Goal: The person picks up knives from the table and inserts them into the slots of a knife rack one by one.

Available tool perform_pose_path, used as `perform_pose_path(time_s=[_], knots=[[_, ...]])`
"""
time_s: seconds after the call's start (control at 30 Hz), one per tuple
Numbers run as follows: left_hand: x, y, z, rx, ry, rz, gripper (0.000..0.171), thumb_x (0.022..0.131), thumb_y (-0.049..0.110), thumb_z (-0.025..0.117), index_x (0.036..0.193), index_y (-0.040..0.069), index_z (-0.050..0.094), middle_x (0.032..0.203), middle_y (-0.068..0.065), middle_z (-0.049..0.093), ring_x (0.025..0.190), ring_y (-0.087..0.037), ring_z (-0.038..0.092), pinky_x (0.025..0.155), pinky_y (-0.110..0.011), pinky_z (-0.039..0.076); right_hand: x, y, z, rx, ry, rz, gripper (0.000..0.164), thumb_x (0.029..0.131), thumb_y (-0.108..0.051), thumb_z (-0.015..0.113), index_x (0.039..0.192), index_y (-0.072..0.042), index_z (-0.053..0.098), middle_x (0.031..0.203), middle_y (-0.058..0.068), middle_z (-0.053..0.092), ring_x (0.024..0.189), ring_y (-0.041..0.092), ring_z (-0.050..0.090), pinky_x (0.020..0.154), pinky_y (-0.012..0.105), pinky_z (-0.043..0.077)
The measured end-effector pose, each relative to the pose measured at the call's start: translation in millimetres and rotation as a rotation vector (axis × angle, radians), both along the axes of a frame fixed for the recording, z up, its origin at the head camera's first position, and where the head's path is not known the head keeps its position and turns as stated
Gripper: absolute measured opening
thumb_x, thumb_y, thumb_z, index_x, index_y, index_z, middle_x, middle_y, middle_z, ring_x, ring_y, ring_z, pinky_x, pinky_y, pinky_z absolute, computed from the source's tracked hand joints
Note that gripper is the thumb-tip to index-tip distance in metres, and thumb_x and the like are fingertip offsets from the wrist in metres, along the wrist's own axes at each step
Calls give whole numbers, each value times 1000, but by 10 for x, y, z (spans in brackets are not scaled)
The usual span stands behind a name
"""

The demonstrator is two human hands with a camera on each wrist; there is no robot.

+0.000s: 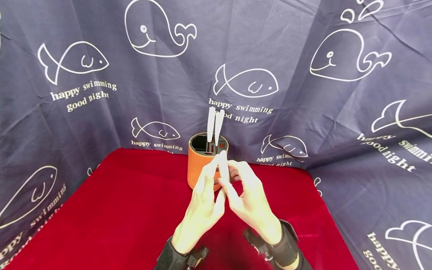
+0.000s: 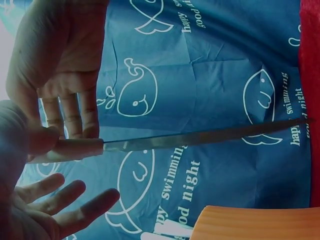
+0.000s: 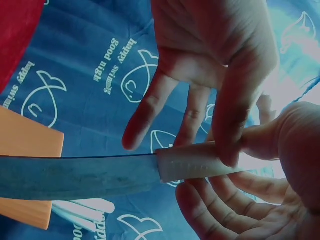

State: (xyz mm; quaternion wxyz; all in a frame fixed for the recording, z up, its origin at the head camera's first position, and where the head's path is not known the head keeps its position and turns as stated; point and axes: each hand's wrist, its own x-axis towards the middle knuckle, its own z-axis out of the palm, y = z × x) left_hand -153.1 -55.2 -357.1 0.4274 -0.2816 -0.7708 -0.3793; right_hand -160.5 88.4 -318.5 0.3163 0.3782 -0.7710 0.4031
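Both hands are at the white handle [image 1: 224,167] of a knife, whose long blade [image 2: 200,138] points down. My left hand [image 1: 200,204] pinches the handle toward its butt end, with other fingers spread loose. From the other side, my right hand [image 1: 252,197] holds the handle between thumb and fingers, as the right wrist view shows. Hands hide the blade in the head view. Just beyond them stands an orange knife holder [image 1: 198,168]. Two white-handled utensils [image 1: 210,125] stick up from its dark slotted top.
A red cloth [image 1: 135,210] covers the table under the hands and the holder. Dark blue curtains [image 1: 189,82] with white fish and whale prints surround the table at the back and sides. Each wrist wears a black strap [image 1: 285,240].
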Motion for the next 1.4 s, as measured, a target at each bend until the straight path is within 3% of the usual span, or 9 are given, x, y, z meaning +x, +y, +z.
perform_pose_path(time_s=[0.23,0.43,0.53,0.7,0.87,1.17,1.4], knots=[[20,-23,-35,10,14,4,79,80,-10,61,153,4,35,137,-14,56,112,-21,61,87,-30,59,13,-25,-47,-10,-19,49,42,85,-3,77,123,-4,60,108,5,66,89,15,68,82,23,59],[43,-50,-54,7,4,25,81,79,-9,62,154,3,35,122,-12,59,93,-17,61,77,-24,57,28,-37,-71,11,-40,63,42,86,-3,76,124,-4,60,110,5,66,92,15,68,83,25,60],[59,-61,-72,3,6,37,80,79,-9,62,153,1,35,116,-12,60,91,-18,62,76,-25,57,32,-42,-84,22,-38,78,42,86,-4,77,124,-5,60,108,4,66,92,14,68,83,26,61],[90,-78,-93,-10,-16,45,82,79,-9,61,155,2,34,137,-14,59,107,-22,65,89,-32,60,30,-53,-109,23,-31,116,40,86,-2,76,123,-5,61,105,4,64,92,14,67,80,28,62],[97,-90,-104,-15,-41,54,80,80,-10,60,155,2,35,147,-12,55,109,-20,64,89,-31,61,23,-67,-143,2,-47,148,39,86,0,75,123,-4,61,105,5,64,91,14,66,80,27,62],[95,-135,-120,-26,-6,82,82,77,-13,62,154,3,37,128,-12,64,105,-20,65,81,-29,60,-29,-66,-168,-48,-151,197,35,90,-4,73,122,-9,62,104,4,66,91,13,67,79,29,63],[93,-174,-44,45,61,27,77,81,-10,74,150,-3,40,97,-6,58,88,-17,62,78,-26,59,-204,9,-123,-122,-316,124,28,96,-5,65,124,-9,65,101,8,70,89,16,67,76,26,60]])
